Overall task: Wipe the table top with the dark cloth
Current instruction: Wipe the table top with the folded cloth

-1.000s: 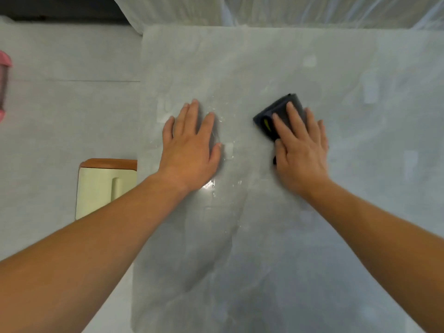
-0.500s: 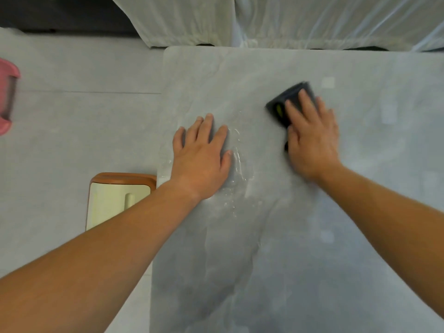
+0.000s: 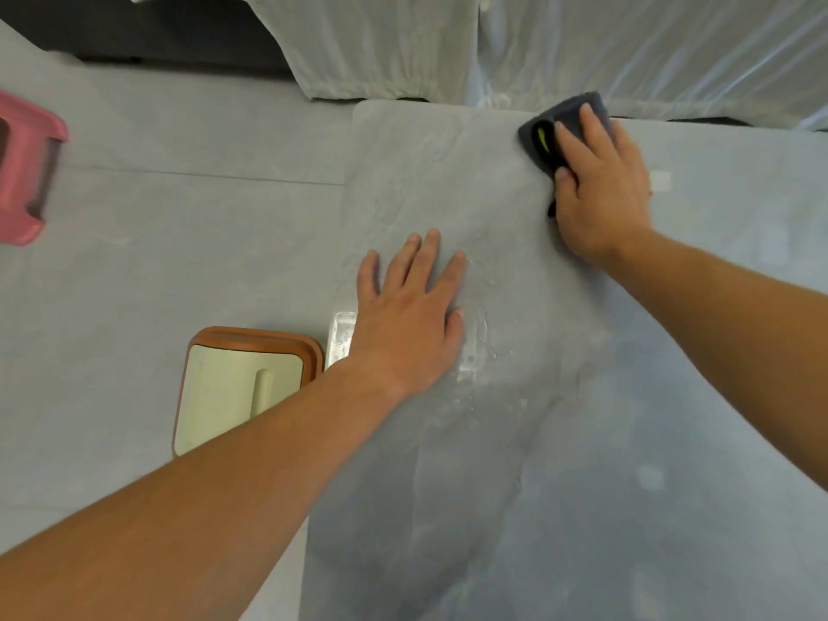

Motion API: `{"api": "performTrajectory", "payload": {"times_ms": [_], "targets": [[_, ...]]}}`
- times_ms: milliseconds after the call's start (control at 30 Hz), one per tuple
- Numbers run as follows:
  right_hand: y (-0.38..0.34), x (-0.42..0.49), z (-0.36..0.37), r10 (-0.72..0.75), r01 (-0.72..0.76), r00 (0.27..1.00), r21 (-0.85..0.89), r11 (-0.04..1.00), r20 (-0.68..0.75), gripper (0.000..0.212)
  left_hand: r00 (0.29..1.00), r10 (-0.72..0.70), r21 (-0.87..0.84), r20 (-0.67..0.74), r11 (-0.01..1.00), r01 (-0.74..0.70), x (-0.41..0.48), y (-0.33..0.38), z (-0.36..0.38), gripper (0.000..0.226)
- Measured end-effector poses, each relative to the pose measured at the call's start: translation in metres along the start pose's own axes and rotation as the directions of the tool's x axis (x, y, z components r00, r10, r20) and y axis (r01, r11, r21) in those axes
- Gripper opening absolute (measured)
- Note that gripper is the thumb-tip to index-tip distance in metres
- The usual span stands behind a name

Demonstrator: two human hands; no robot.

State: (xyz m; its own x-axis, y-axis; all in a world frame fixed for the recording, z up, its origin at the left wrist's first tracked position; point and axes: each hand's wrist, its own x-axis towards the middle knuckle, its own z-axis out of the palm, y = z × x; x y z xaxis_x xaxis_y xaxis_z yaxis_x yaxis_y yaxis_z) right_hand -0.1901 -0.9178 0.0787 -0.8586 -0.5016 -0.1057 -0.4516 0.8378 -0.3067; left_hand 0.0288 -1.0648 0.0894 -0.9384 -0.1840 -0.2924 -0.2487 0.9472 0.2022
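Nearest the camera, the counter (image 3: 582, 508) shows a broad dull sheen with fainter streaks running away from the viewer; whether this is moisture or surface pattern cannot be told.

Left hand (image 3: 410, 313): laid flat, palm down, fingers (image 3: 430, 257) spread and holding nothing, close to the counter's left edge. Beads and a thin film of liquid (image 3: 477, 333) sit just beside its thumb and under the heel. In my judgement this patch needs a pass, and the hand bracing there stands in the way; it should lift or shift before the cloth comes through, or it will smear the wet.

On the floor to the left, just beside the counter's edge, stands a cream lidded bin (image 3: 237, 387) with an orange rim; farther left, a pink object (image 3: 27, 172), blurred.

Right hand (image 3: 598, 190): palm pressed down on the dark cloth (image 3: 544, 136), fingers extended over it, thumb tucked at its near side. The cloth is folded into a pad, a yellow-green mark showing, and lies at the counter's far edge, part of it appearing to reach past the rim.

Recommendation: keep the palm flat for even pressure, turn the stroke at the far edge, draw back in overlapping lanes toward the wet patch, and keep the fold from unrolling. Beyond hangs pale sheeting (image 3: 627, 47).
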Motion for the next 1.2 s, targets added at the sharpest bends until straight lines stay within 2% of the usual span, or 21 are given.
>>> {"api": "performTrajectory", "payload": {"times_ms": [33,67,133,200,233,300,367,433,467,533,600,633,700,767,833,867,933,1033,1100,1200], "targets": [[-0.015,0.003,0.005,0.084,-0.083,0.996,0.019,0.996,-0.037,0.052,1.000,-0.003,-0.004,-0.003,1.000,0.003,0.000,0.000,0.001,0.060],[-0.029,0.001,0.010,0.103,-0.103,0.994,0.016,0.995,-0.047,0.053,1.000,-0.009,-0.012,-0.007,1.000,0.008,-0.001,0.001,0.002,0.060],[-0.046,-0.007,0.016,-0.063,0.063,0.998,-0.037,0.997,0.001,0.054,1.000,-0.017,-0.021,-0.012,1.000,0.017,-0.001,0.003,0.002,0.060],[-0.042,-0.009,0.013,-0.270,0.278,0.957,-0.068,0.958,0.108,0.053,1.000,-0.014,-0.021,-0.008,1.000,0.014,0.000,0.003,0.002,0.059],[-0.036,-0.005,0.010,-0.317,0.328,0.938,-0.070,0.942,0.139,0.052,1.000,-0.013,-0.025,-0.003,1.000,0.013,0.000,0.002,0.001,0.059],[-0.028,0.010,0.006,-0.277,0.285,0.955,-0.078,0.955,0.106,0.052,1.000,-0.008,-0.031,-0.002,0.999,0.008,0.000,0.001,0.002,0.059],[-0.035,0.020,0.007,-0.090,0.091,0.995,-0.021,0.996,0.029,0.052,1.000,0.001,-0.035,0.002,0.999,-0.001,0.000,-0.001,0.002,0.059],[-0.057,0.013,0.012,0.052,-0.051,0.998,0.033,0.998,-0.018,0.051,1.000,0.012,-0.051,-0.002,0.999,-0.012,-0.001,-0.003,0.001,0.059],[-0.066,0.004,0.016,0.035,-0.034,0.999,0.035,0.999,-0.018,0.051,1.000,0.016,-0.067,-0.006,0.998,-0.017,-0.002,-0.004,0.001,0.058],[-0.068,-0.020,0.021,-0.160,0.161,0.986,-0.006,0.987,0.040,0.052,1.000,0.020,-0.099,-0.014,0.995,-0.021,-0.006,-0.006,0.000,0.057],[-0.052,-0.029,0.016,-0.341,0.347,0.931,-0.027,0.937,0.128,0.052,1.000,0.016,-0.097,-0.010,0.995,-0.017,-0.016,-0.006,0.000,0.057],[-0.042,-0.024,0.011,-0.371,0.379,0.917,-0.031,0.925,0.144,0.052,1.000,0.014,-0.092,-0.006,0.996,-0.015,-0.022,-0.006,0.001,0.058],[-0.030,-0.012,0.006,-0.290,0.295,0.950,-0.024,0.955,0.118,0.052,1.000,0.010,-0.094,-0.006,0.995,-0.011,-0.038,-0.007,0.003,0.060],[-0.035,-0.012,0.007,-0.120,0.119,0.992,0.021,0.993,0.044,0.050,1.000,-0.007,-0.100,-0.020,0.995,0.005,-0.056,-0.007,0.005,0.061],[-0.055,-0.028,0.012,-0.002,0.003,1.000,0.097,0.995,-0.008,0.050,1.000,-0.021,-0.104,-0.019,0.994,0.019,-0.072,-0.004,0.006,0.062],[-0.064,-0.042,0.015,-0.013,0.014,1.000,0.113,0.994,-0.010,0.051,1.000,-0.021,-0.108,-0.006,0.994,0.020,-0.079,-0.002,0.008,0.062],[-0.069,-0.073,0.020,-0.156,0.153,0.987,0.078,0.985,0.033,0.053,0.999,-0.021,-0.121,0.030,0.992,0.025,-0.090,0.003,0.010,0.062],[-0.043,-0.095,0.016,-0.361,0.357,0.926,0.051,0.933,0.114,0.049,0.997,-0.033,-0.115,0.073,0.992,0.042,-0.095,0.007,0.013,0.061],[-0.026,-0.091,0.010,-0.360,0.359,0.923,0.038,0.933,0.139,0.048,0.996,-0.043,-0.114,0.080,0.992,0.052,-0.094,0.007,0.014,0.060],[-0.035,-0.092,0.012,-0.184,0.179,0.981,0.077,0.981,0.068,0.052,0.995,-0.048,-0.111,0.084,0.992,0.057,-0.094,0.008,0.015,0.060]]}}
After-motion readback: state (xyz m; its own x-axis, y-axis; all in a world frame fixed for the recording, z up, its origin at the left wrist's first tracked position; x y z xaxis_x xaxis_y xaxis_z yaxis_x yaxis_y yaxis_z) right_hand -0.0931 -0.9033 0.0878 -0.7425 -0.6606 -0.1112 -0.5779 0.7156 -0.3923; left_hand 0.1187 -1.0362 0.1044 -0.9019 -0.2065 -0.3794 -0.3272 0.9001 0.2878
